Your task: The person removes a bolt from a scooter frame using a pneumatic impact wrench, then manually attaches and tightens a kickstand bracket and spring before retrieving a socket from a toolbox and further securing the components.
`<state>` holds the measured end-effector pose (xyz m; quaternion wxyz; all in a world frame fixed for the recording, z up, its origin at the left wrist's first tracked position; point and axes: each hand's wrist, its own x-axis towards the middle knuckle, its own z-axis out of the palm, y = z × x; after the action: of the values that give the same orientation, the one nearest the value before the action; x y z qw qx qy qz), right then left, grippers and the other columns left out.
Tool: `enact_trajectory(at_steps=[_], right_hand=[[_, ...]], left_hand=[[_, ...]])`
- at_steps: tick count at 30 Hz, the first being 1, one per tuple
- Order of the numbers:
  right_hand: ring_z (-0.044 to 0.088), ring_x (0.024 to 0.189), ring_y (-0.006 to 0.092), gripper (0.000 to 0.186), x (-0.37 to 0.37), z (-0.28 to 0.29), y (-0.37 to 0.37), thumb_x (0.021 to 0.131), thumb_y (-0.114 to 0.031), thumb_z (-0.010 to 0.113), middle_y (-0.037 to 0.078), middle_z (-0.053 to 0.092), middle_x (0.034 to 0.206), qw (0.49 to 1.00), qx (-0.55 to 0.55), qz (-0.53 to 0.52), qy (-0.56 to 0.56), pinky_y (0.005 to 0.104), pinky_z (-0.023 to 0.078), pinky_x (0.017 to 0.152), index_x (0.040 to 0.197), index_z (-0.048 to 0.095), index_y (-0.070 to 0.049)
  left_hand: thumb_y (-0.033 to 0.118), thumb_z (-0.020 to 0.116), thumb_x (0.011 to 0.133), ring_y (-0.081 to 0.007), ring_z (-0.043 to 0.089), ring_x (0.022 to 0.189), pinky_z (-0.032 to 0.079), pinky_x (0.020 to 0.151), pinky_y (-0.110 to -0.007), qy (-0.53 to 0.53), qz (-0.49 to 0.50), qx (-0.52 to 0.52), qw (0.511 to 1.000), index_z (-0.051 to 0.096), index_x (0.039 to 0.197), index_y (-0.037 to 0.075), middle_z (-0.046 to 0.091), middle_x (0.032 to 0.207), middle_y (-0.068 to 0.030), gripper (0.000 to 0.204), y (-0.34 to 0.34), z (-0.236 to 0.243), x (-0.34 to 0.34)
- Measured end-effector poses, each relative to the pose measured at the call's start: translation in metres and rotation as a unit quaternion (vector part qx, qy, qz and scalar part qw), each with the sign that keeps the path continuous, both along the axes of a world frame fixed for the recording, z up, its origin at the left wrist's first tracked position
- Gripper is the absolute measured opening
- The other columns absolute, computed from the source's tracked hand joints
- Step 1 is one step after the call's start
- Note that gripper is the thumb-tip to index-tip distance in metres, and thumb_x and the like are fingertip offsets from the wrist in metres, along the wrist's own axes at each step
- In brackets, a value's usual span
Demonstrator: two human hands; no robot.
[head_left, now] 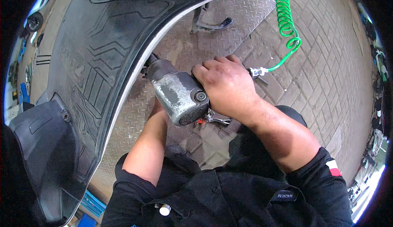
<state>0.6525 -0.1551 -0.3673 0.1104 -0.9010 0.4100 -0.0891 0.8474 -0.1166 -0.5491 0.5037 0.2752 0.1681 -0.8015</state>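
My right hand (pixel 223 77) is closed around the handle of a worn grey and black air impact wrench (pixel 174 94). The wrench's nose points up and to the left, reaching under the pale edge of a scooter's black floorboard (pixel 110 42); what its tip meets is hidden. A metal coupling (pixel 258 72) beside my right hand joins the tool to a coiled green air hose (pixel 284 10). My left hand (pixel 159 107) reaches beneath the wrench body, next to the scooter's side. Its fingers are hidden there, so what it touches cannot be made out.
A metal tool with a red part (pixel 219 120) lies below the wrench, between my knees. Farther off, a stand with a black foot (pixel 221 24) juts out over the diamond-plate metal platform (pixel 245 10). Paving bricks (pixel 327 63) cover the floor on the right.
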Motion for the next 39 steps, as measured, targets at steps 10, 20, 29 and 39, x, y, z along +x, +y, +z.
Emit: enact_trajectory(at_steps=[10,20,29,39], right_hand=[[0.059,0.079,0.0241,0.012,0.009,0.007,0.001,0.074,-0.017,0.054,0.005,0.060,0.076,0.999,0.009,0.009,-0.032,0.0397,0.043,0.073,0.081,0.061,-0.010],[0.060,0.081,0.0231,0.013,0.009,0.014,-0.005,0.075,-0.018,0.054,0.004,0.061,0.078,1.000,0.021,0.010,-0.012,0.0387,0.043,0.074,0.082,0.062,-0.011],[0.058,0.084,0.0267,0.016,0.004,0.009,-0.008,0.071,-0.017,0.056,0.007,0.058,0.080,0.997,0.068,-0.005,-0.024,0.0395,0.043,0.078,0.085,0.060,-0.009],[0.059,0.084,0.0260,0.016,0.008,0.015,-0.006,0.073,-0.017,0.055,0.007,0.059,0.080,0.996,0.073,-0.008,-0.051,0.0398,0.044,0.077,0.085,0.061,-0.010]], left_hand=[[0.022,0.041,0.096,-0.0175,0.057,0.096,0.048,0.086,-0.032,-0.434,-0.194,-0.106,0.874,0.054,0.111,0.009,0.060,0.103,-0.0062,0.024,0.022,0.041,-0.003],[0.019,0.044,0.094,-0.0189,0.058,0.097,0.048,0.087,-0.034,-0.680,-0.399,-0.242,0.565,0.054,0.112,0.007,0.060,0.104,-0.0073,0.023,0.020,0.044,0.002],[0.021,0.046,0.092,-0.0208,0.056,0.093,0.047,0.080,-0.035,-0.545,-0.294,-0.184,0.763,0.055,0.107,0.009,0.058,0.102,-0.0085,0.021,0.012,0.034,0.006],[0.020,0.048,0.091,-0.0208,0.056,0.096,0.047,0.082,-0.034,-0.501,-0.260,-0.141,0.813,0.054,0.109,0.008,0.058,0.104,-0.0084,0.022,0.022,0.030,0.003]])
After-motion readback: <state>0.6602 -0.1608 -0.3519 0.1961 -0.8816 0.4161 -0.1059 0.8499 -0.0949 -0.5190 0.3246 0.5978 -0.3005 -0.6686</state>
